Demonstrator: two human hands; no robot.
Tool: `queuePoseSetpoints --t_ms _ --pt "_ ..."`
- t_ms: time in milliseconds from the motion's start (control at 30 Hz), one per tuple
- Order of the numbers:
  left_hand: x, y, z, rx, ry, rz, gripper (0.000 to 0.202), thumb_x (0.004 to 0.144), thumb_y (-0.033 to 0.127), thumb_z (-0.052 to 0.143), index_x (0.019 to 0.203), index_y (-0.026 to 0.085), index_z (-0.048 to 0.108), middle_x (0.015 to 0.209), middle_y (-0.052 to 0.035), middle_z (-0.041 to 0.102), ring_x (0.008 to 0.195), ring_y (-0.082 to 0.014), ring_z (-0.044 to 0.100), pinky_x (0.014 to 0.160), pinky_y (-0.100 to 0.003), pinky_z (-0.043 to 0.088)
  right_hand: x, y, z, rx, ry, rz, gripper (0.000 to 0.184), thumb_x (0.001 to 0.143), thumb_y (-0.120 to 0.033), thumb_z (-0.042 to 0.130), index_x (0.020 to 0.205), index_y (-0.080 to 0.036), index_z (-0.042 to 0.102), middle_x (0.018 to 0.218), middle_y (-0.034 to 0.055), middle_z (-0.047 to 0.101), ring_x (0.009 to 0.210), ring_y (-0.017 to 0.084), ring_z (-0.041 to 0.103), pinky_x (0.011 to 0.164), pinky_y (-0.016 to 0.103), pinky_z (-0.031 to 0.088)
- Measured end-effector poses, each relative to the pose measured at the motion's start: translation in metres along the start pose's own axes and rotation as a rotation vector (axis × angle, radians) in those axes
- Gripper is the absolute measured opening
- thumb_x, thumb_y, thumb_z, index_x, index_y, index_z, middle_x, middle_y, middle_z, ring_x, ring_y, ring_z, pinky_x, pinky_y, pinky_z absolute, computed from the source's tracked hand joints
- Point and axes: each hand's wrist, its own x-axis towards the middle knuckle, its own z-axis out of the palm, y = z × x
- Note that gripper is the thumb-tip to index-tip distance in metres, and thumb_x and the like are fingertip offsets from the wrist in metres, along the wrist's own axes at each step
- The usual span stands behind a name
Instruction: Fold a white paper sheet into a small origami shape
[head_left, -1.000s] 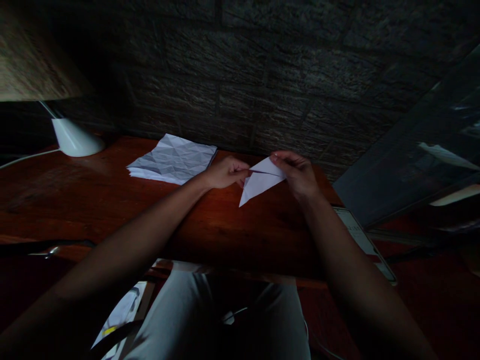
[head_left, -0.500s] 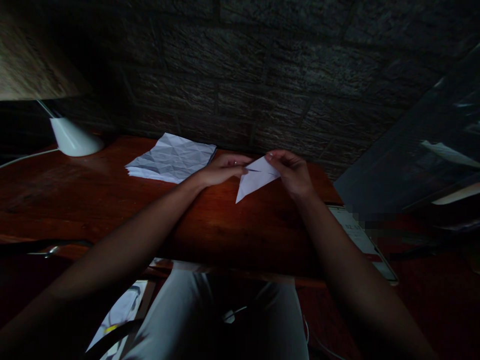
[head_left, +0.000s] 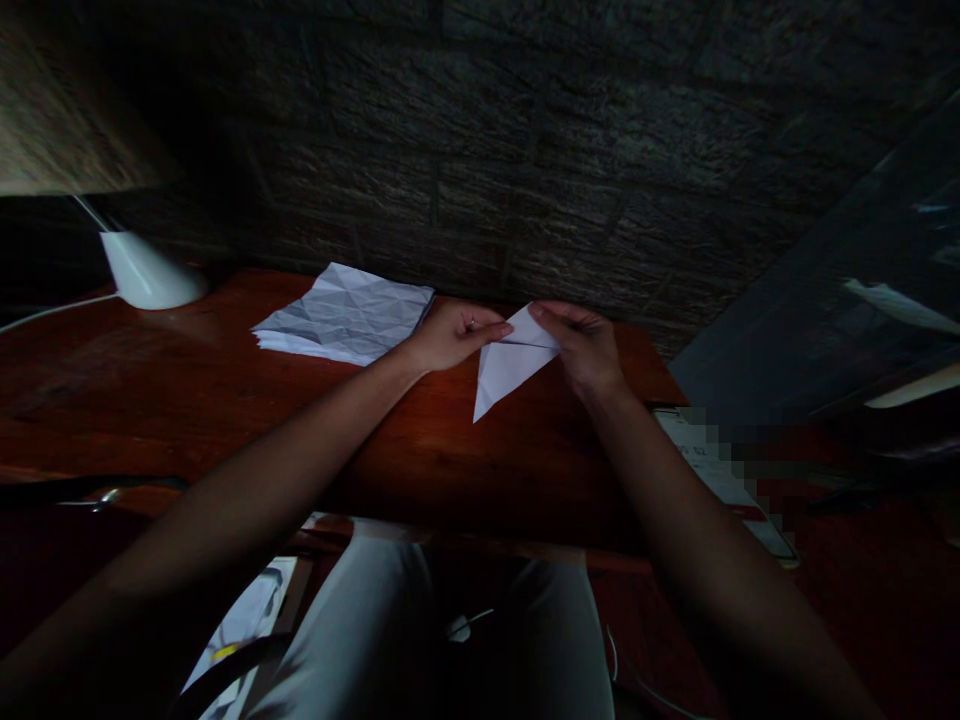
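Folded paper part-formed between two pinches

The left hand (head_left: 454, 338) is pinching the near-left edge of the folded paper (head_left: 514, 372) between thumb and fingers; the right hand (head_left: 589, 345) is gripping its right-hand end, thumb lying on top; neither is letting go. The piece is sitting in front of the person, over the worktop (head_left: 450, 470); whether its lower point is touching the wood, I cannot tell.

Progress, as judged: some folding is showing as done, since the paper is presenting straight edges, a sharp point aimed toward the person and a dark seam running between two flaps; the seam is gaping slightly, so the flaps are not yet lying fully closed; the shape is therefore looking unfinished; the number of folds remaining is not showing, and the underside is hidden.

To the left, a stack of sheets (head_left: 349, 312) is lying just beside the left hand; its top sheet is bearing a grid of creases but is lying opened out.
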Motion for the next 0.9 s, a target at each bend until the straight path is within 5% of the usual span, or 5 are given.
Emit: queuePoseSetpoints --t_ms 200,433,900 --pt "0.001 -0.006 -0.003 -0.005 -0.006 -0.021 0.034 0.092 0.047 0.068 0.080 0.016 0.073 0.077 -0.0026 0.074 0.069 -0.0135 0.064 0.065 -0.026 0.047 -0.002 -0.001 0.001 -0.022 -0.016 0.024 0.029 0.067 -0.048 0.092 0.085 -0.027 0.083 0.087 0.0010 0.081 0.076 0.017 0.070 0.075 0.035 0.057" --pt "0.002 -0.005 -0.008 -0.030 0.148 -0.043 0.036 0.091 0.050 0.071 0.088 0.015 0.077 0.086 -0.0059 0.079 0.076 -0.0156 0.068 0.070 -0.027 0.052 -0.002 -0.001 -0.002 -0.053 -0.075 0.108 0.036 0.066 -0.054 0.092 0.087 -0.026 0.084 0.091 0.0021 0.082 0.081 0.019 0.073 0.078 0.034 0.060" --pt "0.002 -0.003 -0.008 -0.054 0.105 -0.065 0.044 0.089 0.057 0.069 0.074 0.016 0.070 0.069 -0.0003 0.069 0.060 -0.0108 0.058 0.056 -0.023 0.041 -0.004 0.003 0.000 -0.132 -0.183 0.037 0.030 0.071 -0.052 0.090 0.088 -0.028 0.084 0.094 0.0016 0.083 0.083 0.020 0.074 0.085 0.038 0.059"
